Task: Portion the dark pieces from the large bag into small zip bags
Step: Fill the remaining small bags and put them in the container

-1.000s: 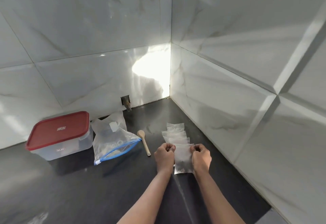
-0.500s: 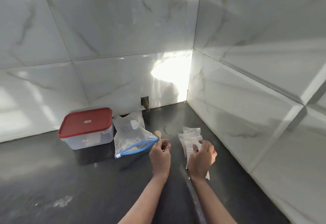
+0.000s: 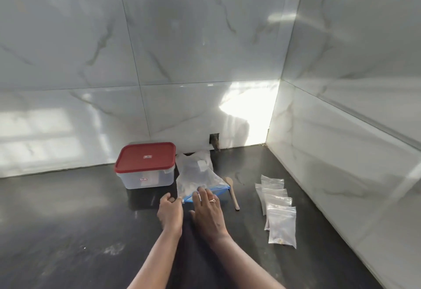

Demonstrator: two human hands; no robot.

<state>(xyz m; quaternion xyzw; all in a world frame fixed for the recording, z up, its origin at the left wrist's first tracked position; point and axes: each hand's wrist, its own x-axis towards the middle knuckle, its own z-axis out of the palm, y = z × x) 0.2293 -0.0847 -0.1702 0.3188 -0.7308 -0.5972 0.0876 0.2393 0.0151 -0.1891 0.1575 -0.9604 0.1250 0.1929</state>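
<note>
My left hand (image 3: 170, 211) pinches the near left corner of the large bag (image 3: 196, 178), fingers curled at the end of its blue zip edge (image 3: 206, 192). My right hand (image 3: 208, 212) lies flat with straight fingers across that same edge, holding nothing. The bag slumps just beyond my fingertips, and I can hardly make out what is inside through the cloudy plastic.

As I judge it, the step is to open the mouth for another scoop. To do it well, I should keep the left pinch firm as an anchor, catch the upper lip with my right fingers and peel it up and away. The bag should stay low so nothing spills.

The wooden spoon (image 3: 232, 192) lies just right of my right hand, within easy reach. The small zip bags (image 3: 276, 200) overlap in a row farther right. The nearest one (image 3: 282, 227) looks filled.

Beyond my left hand stands a clear tub with a red lid (image 3: 145, 160), touching or just beside the bag. Everything sits on a dark, glossy countertop (image 3: 86, 220) with pale smears. The counter runs into a corner of shiny white marble-look tiles (image 3: 205, 61), which catch bright window glare.
</note>
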